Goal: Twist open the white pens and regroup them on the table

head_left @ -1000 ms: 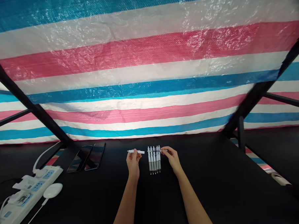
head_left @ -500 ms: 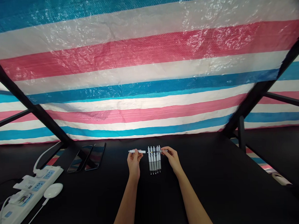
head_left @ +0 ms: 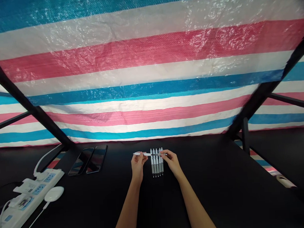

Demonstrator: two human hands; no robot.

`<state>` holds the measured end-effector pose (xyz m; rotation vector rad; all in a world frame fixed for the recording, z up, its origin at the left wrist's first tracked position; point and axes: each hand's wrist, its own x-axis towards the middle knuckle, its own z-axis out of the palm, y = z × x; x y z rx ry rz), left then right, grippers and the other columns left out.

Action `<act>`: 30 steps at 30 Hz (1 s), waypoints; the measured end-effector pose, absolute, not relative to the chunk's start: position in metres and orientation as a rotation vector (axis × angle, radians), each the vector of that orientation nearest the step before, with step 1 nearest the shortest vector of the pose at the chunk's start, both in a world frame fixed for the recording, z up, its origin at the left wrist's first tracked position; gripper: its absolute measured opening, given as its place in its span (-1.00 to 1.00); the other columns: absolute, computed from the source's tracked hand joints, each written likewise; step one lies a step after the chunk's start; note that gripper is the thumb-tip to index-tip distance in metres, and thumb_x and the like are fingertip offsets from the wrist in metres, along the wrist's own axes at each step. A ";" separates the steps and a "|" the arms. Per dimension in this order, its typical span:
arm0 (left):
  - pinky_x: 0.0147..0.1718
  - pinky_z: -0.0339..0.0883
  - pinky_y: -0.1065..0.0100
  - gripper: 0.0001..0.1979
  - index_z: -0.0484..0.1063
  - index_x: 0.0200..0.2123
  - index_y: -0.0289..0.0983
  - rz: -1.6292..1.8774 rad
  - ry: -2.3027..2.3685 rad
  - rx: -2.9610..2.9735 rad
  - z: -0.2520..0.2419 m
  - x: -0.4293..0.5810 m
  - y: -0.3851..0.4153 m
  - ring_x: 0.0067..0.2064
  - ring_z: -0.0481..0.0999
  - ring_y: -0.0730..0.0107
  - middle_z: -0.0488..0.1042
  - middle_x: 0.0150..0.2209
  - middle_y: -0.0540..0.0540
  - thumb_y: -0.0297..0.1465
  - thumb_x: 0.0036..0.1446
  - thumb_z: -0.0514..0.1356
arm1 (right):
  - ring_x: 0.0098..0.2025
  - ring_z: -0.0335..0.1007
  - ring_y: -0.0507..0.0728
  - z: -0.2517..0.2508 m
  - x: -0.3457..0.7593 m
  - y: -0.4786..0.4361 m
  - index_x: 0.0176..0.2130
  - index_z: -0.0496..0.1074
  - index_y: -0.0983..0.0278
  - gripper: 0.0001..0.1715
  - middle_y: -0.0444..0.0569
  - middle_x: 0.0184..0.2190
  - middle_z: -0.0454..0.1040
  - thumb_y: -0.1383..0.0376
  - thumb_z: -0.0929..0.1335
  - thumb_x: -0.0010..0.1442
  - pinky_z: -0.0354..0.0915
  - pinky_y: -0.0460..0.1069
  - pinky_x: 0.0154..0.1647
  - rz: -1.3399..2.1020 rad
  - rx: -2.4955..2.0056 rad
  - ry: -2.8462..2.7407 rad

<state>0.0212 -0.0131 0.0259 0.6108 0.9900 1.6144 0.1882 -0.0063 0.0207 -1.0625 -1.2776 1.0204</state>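
Note:
My left hand (head_left: 137, 163) pinches a white pen barrel (head_left: 145, 154), held level with its end toward the right. Opposite it, my right hand (head_left: 170, 160) has thumb and fingers closed on a thin pen refill (head_left: 156, 154). The refill points left, in line with the barrel, and its left end is at the barrel's end; whether it is inside I cannot tell. Below both parts lies a row of several white pens with grey grips (head_left: 157, 167), side by side, clips and buttons pointing away from me. The refill crosses in front of their middles.
Two dark phones (head_left: 96, 159) lie left of my hands on the black table (head_left: 220, 178). Farther left are a white power strip (head_left: 32, 200) with plugs and cables, and a round white charger (head_left: 54, 194). Black frame bars and a striped sheet (head_left: 152, 124) stand behind.
My left hand has moved slightly right with the barrel, and my right hand slightly left with the refill. The gap between the two parts has closed up. The row of pens stays put.

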 end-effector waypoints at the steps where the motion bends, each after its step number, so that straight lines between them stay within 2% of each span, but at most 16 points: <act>1: -0.30 0.41 0.37 -0.62 0.36 -0.38 -0.32 1.606 0.990 0.623 0.026 0.022 -0.013 -0.39 0.54 0.45 0.54 -0.38 -0.09 -0.20 -0.19 0.35 | -0.33 0.39 0.16 0.020 0.186 -0.006 -0.31 0.51 0.28 -0.67 0.01 -0.34 0.50 0.09 0.39 -0.01 0.30 0.02 -0.30 1.011 -1.052 -1.300; 3: -0.28 0.41 0.34 -0.62 0.36 -0.37 -0.32 1.584 0.988 0.651 0.027 0.023 -0.014 -0.37 0.55 0.41 0.55 -0.37 -0.09 -0.20 -0.18 0.35 | -0.30 0.40 0.17 0.018 0.183 -0.006 -0.28 0.51 0.28 -0.65 0.02 -0.31 0.50 0.10 0.40 -0.02 0.30 0.02 -0.27 0.991 -1.031 -1.340; 8: -0.25 0.41 0.32 -0.61 0.35 -0.36 -0.31 1.562 0.982 0.661 0.028 0.024 -0.015 -0.35 0.55 0.39 0.54 -0.36 -0.10 -0.19 -0.19 0.35 | -0.32 0.39 0.16 0.016 0.181 -0.007 -0.34 0.51 0.27 -0.73 -0.01 -0.39 0.50 0.13 0.39 0.00 0.30 0.03 -0.26 0.978 -1.051 -1.391; 13: -0.22 0.41 0.27 -0.60 0.35 -0.35 -0.31 1.557 1.000 0.661 0.027 0.024 -0.014 -0.32 0.56 0.35 0.54 -0.34 -0.12 -0.19 -0.19 0.35 | -0.33 0.40 0.17 0.018 0.182 -0.007 -0.34 0.52 0.27 -0.72 0.00 -0.39 0.51 0.12 0.39 0.01 0.32 0.04 -0.26 0.965 -1.057 -1.396; 30: -0.23 0.43 0.25 -0.59 0.33 -0.34 -0.31 1.533 1.013 0.700 0.029 0.025 -0.016 -0.33 0.57 0.32 0.55 -0.33 -0.13 -0.18 -0.18 0.34 | -0.36 0.42 0.17 0.021 0.183 -0.008 -0.34 0.53 0.27 -0.74 0.01 -0.39 0.51 0.16 0.39 0.00 0.35 0.05 -0.30 0.939 -1.030 -1.408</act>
